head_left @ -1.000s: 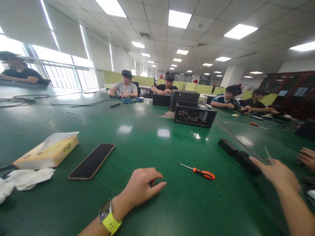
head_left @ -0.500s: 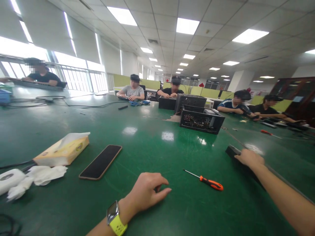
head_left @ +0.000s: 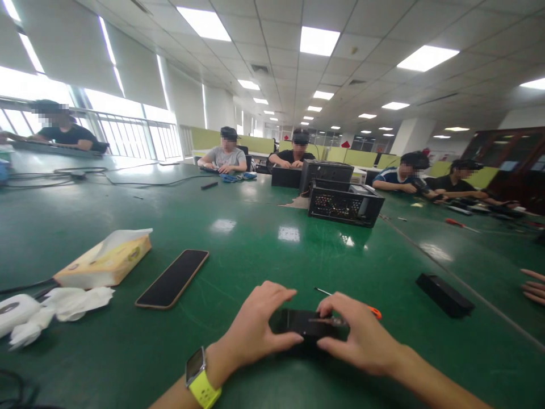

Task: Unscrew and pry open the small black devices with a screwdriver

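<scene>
Both my hands grip a small flat black block (head_left: 302, 324) just above the green table (head_left: 238, 238), low in the middle of the view. My left hand (head_left: 255, 332), with a yellow-strapped watch (head_left: 199, 375) on its wrist, pinches the block's left end between thumb and fingers. My right hand (head_left: 361, 338) pinches the right end. An orange-handled screwdriver (head_left: 372, 311) lies on the table right behind my right hand, partly hidden by it. A second black block (head_left: 445, 294) lies further right.
A phone (head_left: 172, 278) lies face up to the left, beside a tissue box (head_left: 104, 264) and crumpled tissues (head_left: 63, 304). Open black computer cases (head_left: 344, 201) stand mid-table. Another person's fingertips (head_left: 534, 286) show at the right edge. Several people sit along the far side.
My right hand reached out to the black blocks on the right, took one and brought it to the middle. My left hand lifted off the table and took its other end.
</scene>
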{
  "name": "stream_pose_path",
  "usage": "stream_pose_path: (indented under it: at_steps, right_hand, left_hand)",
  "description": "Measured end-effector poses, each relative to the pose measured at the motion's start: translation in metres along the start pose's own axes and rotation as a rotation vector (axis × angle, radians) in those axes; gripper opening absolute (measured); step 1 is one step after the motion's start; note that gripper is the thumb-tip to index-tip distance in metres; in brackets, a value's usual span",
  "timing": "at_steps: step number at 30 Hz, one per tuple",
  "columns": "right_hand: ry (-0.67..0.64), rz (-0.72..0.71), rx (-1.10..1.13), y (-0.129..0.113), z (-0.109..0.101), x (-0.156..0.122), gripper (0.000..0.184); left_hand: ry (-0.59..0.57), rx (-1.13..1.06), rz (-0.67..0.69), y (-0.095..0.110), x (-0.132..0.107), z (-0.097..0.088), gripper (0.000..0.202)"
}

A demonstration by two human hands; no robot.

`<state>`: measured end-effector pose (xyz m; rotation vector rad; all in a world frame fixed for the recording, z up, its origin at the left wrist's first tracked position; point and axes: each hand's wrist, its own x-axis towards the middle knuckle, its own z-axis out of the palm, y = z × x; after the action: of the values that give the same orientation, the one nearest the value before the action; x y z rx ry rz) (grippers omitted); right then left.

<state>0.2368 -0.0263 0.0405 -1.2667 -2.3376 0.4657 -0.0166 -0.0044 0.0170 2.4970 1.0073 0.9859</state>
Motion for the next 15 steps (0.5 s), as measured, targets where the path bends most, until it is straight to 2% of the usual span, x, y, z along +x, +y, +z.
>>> stream_pose_path:
  at_steps: [2,4,7,10,13,15]
  right_hand:
    - [-0.024,0.013,0.07,-0.012,0.014,-0.007,0.027]
    - [-0.028,0.047,0.135,-0.008,0.016,-0.008,0.034]
    - [0.062,0.127,0.077,0.018,0.002,-0.001,0.033]
    - [0.16,0.261,-0.197,0.054,-0.011,0.013,0.032]
    - [0.153,0.325,-0.282,0.083,-0.01,0.021,0.037]
    - [0.131,0.339,-0.297,0.094,-0.003,0.021,0.042]
  left_hand:
    - [-0.088,-0.023,0.034,0.002,-0.003,-0.001,0.04]
    - [-0.132,-0.052,0.047,0.003,-0.005,-0.002,0.033]
    - [-0.148,-0.085,0.031,0.003,-0.006,-0.002,0.039]
    - [-0.156,-0.083,0.001,0.0,-0.006,-0.001,0.042]
    - [-0.155,-0.092,0.009,-0.001,-0.006,0.0,0.04]
    - [-0.144,-0.105,0.024,-0.001,-0.006,0.0,0.039]
